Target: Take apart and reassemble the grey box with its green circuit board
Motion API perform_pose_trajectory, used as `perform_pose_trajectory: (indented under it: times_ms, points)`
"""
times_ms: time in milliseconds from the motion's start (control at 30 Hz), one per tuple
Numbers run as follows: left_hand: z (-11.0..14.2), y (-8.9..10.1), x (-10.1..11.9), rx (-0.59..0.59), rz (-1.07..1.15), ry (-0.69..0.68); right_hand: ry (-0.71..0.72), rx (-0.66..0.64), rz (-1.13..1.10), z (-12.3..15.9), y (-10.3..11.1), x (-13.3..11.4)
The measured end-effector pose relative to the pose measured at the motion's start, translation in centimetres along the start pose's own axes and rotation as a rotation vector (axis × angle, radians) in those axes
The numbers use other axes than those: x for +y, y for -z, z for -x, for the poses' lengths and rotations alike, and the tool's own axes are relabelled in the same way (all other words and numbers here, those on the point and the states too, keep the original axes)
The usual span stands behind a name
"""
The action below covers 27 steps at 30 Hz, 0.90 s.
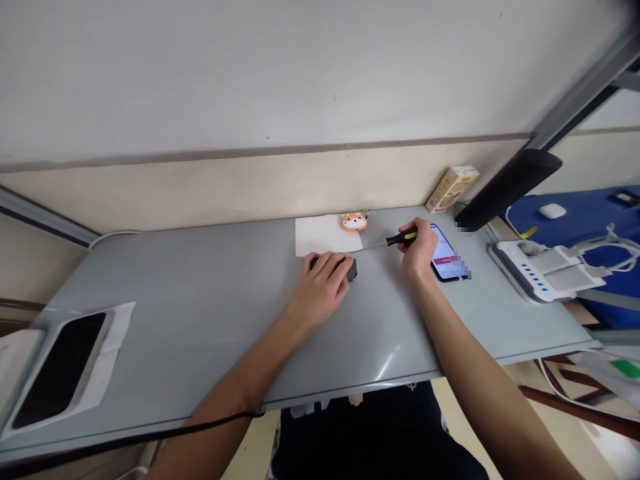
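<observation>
My left hand lies over a small dark grey object on the grey table, fingers curled around it. My right hand grips a screwdriver with a black and yellow handle; its thin metal shaft points left toward the dark object. A white sheet of paper lies just behind my left hand. A small orange animal-shaped item rests at the paper's far right corner.
A phone with a lit screen lies right beside my right hand. A yellow carton stands by the wall. A white device with cables sits at right. A black tray-like item is at the left edge.
</observation>
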<state>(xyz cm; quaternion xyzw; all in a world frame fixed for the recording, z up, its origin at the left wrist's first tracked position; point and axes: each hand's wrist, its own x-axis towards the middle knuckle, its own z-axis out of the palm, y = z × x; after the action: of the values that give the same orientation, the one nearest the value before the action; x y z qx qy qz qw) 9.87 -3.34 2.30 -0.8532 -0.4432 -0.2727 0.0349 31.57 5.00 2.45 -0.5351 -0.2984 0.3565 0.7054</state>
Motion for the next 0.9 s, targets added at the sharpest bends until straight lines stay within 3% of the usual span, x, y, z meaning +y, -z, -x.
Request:
perform_pose_trajectory:
  times_ms: [133,367,667,900]
  points:
    - [0.0,0.1,-0.4,0.075,0.019,-0.039,0.134,0.038,-0.010,0.9,0.0,-0.9]
    - [0.0,-0.1,-0.8,0.077,-0.057,-0.076,0.404,0.033,-0.019,1.8,0.2,-2.3]
    - [-0.2,-0.2,-0.4,0.104,-0.062,-0.052,0.411,-0.011,-0.006,2.1,0.2,-2.4]
    - [-0.2,0.4,-0.8,0.081,-0.080,-0.088,0.239,0.042,0.030,1.4,0.2,-1.0]
